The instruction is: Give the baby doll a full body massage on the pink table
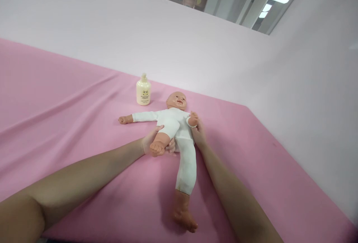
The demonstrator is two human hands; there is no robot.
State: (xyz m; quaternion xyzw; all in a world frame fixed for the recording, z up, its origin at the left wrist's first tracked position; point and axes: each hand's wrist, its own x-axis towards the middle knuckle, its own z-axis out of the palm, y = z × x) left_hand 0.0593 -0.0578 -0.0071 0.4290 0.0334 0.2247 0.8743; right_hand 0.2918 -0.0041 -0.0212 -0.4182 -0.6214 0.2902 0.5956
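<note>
Lying between both hands, the doll point(176, 123) has its bent leg gripped by the left hand point(152, 143); the right hand point(198, 133) rests half-open at its right side, grip unclear.

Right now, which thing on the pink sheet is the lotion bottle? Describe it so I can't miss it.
On the pink sheet, find the baby doll lying face up in a white suit. Just beyond its head and outstretched arm stands the bottle: cream-coloured, upright, with a pump top, the only container there.

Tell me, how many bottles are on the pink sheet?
1. The bottle stands upright beside the doll's head, past both hands; none other shows.
</note>
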